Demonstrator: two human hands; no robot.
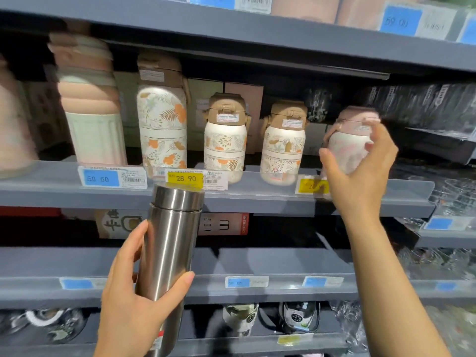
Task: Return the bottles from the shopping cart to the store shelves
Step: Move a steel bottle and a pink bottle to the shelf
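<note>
My left hand [134, 287] grips a tall stainless-steel flask [170, 243] upright in front of the grey shelves, below the middle shelf's edge. My right hand [360, 171] is raised at the right end of the middle shelf [257, 199], fingers curled round a small pink-lidded white bottle [346, 140] that stands or hovers at the shelf's front. The bottle is blurred. To its left stand two small floral bottles with brown lids [225, 140] [283, 144] and a taller floral one [162, 124].
Pink and pale-green bottles [90, 112] fill the shelf's left side. Price tags [185, 179] line the shelf edges. Boxes [221, 224] sit on the shelf below, more bottles [240, 318] lower down. Wrapped glassware [453, 191] crowds the right.
</note>
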